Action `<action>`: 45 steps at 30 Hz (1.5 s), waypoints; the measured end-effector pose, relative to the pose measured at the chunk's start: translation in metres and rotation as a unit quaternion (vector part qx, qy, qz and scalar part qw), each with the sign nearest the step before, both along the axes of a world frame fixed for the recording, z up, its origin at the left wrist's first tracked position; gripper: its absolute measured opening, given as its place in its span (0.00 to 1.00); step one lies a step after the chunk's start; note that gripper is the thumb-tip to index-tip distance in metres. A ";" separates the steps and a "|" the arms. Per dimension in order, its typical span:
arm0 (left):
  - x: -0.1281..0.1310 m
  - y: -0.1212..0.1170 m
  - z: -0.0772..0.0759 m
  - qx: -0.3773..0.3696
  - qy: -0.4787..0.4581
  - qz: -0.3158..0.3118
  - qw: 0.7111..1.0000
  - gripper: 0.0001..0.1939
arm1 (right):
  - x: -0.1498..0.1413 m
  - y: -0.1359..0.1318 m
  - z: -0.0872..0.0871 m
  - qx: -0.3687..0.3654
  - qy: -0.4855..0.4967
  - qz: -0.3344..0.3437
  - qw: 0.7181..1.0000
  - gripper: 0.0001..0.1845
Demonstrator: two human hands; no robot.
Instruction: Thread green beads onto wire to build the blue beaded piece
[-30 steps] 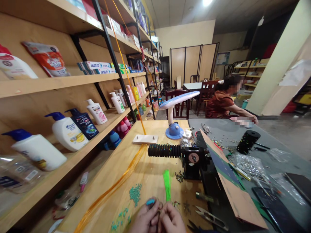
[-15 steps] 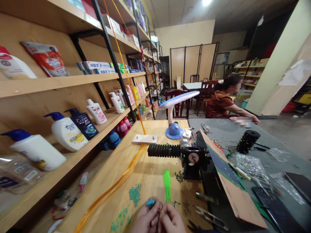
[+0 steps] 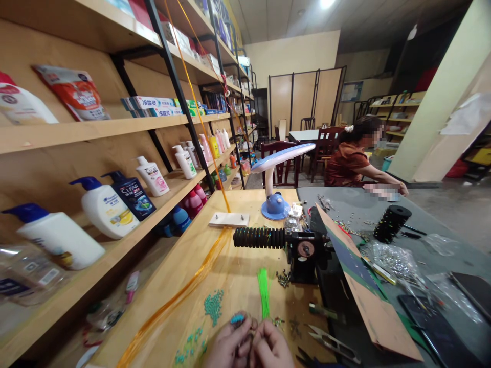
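Observation:
At the bottom edge my left hand (image 3: 229, 345) and my right hand (image 3: 271, 347) are pressed together over the wooden table (image 3: 245, 255), fingers pinched. A small teal bead piece (image 3: 237, 319) sits at my left fingertips. What my right fingers pinch is too small to name. A bundle of bright green strands (image 3: 263, 291) lies just beyond my hands. Teal beads (image 3: 213, 305) are scattered to the left of them. A long band of orange strands (image 3: 180, 291) runs from the shelf down across the table's left side.
A black ribbed roller machine (image 3: 284, 244) stands mid-table, with a blue desk lamp (image 3: 276, 176) behind it. Snips (image 3: 330, 341) lie right of my hands. A cardboard sheet (image 3: 360, 286) leans over the grey table. Shelves of bottles (image 3: 105, 207) line the left. A person (image 3: 355, 158) sits far back.

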State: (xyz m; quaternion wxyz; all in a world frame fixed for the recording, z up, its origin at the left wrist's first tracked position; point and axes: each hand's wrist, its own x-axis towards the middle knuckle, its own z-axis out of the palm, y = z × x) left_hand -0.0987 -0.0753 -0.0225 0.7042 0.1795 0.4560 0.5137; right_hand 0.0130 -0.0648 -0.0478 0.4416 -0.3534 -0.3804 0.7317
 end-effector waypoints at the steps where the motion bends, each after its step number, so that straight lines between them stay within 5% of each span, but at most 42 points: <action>1: 0.000 0.000 -0.001 0.000 0.004 -0.001 1.000 0.26 | 0.000 0.000 0.001 -0.002 0.001 -0.002 1.000 0.24; 14: -0.003 0.000 -0.021 0.031 0.036 0.021 0.999 0.30 | 0.006 0.000 0.010 0.010 -0.055 0.018 0.998 0.25; 22: 0.000 0.000 -0.015 0.015 0.066 0.026 0.997 0.34 | 0.006 0.001 0.009 0.006 -0.054 0.023 0.998 0.22; 45: 0.003 -0.002 -0.014 0.043 0.058 0.077 0.994 0.25 | 0.004 0.002 0.008 -0.002 -0.053 0.014 0.998 0.22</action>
